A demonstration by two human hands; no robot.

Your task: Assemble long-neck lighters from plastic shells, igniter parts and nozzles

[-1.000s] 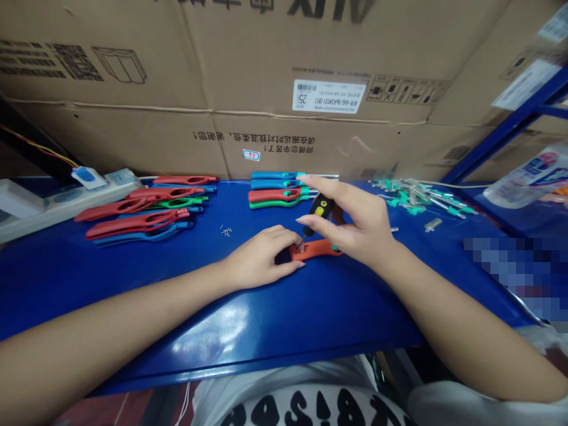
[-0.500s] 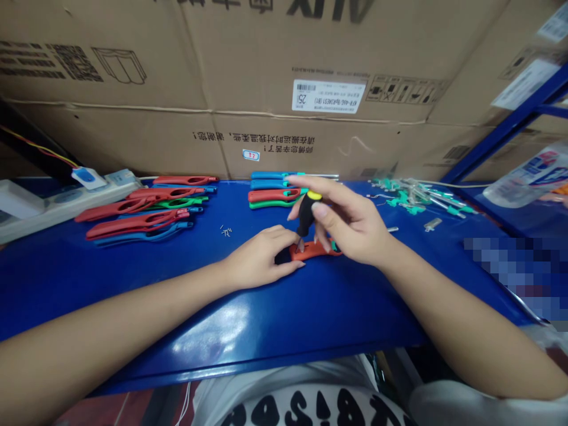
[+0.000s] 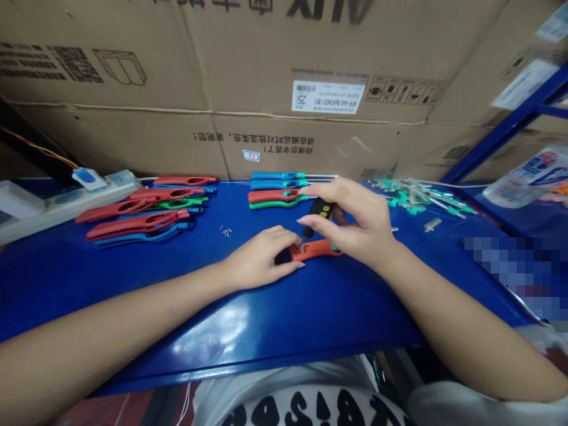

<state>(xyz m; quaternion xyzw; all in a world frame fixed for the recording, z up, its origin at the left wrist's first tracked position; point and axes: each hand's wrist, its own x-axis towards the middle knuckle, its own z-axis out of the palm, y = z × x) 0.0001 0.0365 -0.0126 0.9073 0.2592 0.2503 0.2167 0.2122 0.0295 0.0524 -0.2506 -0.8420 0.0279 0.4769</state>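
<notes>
An orange plastic handle lies flat on the blue table in the middle. My left hand is closed over its left end, pinning it down. My right hand pinches a small black screwdriver with yellow marks, fingers curled round its grip. The tool leans to the right, and its tip touches the orange handle beside my left fingertips. The right half of the handle is hidden under my right hand.
Red, blue and green handles lie piled at the back left and stacked at the back centre. Teal-and-metal parts are scattered at the back right, tiny screws nearby. A white power strip sits far left. Cardboard boxes wall the back.
The screwdriver stood nearly upright half a second ago with my fingers on its top; now it leans right again and my fingers have rolled round its grip. My left hand has not moved.
</notes>
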